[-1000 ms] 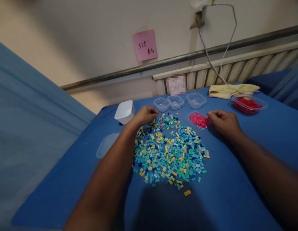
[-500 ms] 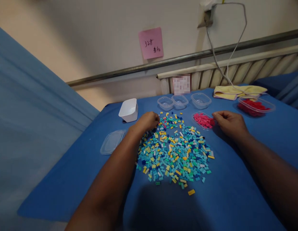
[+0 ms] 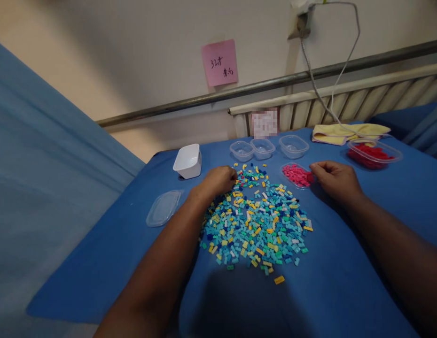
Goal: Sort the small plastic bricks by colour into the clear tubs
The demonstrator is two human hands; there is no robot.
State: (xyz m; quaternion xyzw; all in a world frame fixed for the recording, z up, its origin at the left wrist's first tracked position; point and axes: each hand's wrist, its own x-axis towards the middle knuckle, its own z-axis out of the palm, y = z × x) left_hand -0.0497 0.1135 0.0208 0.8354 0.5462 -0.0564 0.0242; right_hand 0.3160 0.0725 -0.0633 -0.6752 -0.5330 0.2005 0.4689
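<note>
A wide pile of small toy building bricks [image 3: 255,225], mostly light blue with yellow, green and dark blue ones, lies on the blue cloth. My left hand [image 3: 220,181] is at the pile's far left edge, its fingers curled down among the bricks; what they pinch is hidden. To the right, pink bricks [image 3: 296,174] fill a shallow clear tray [image 3: 303,187]. Beside that tray's right end is my right hand [image 3: 336,180], thumb and finger pressed together near some red pieces. Whether it grips one of them I cannot make out.
Clear tubs [image 3: 293,147] and a white tub [image 3: 188,162] stand along the back. A clear lid [image 3: 164,209] lies at left. Red pieces fill another tub [image 3: 375,157] at right, near a yellow cloth [image 3: 331,134]. A cable [image 3: 312,75] hangs over the back.
My left hand has shifted slightly to the right along the pile's far edge. My right hand stays beside the pink bricks, its fingers still pressed together.
</note>
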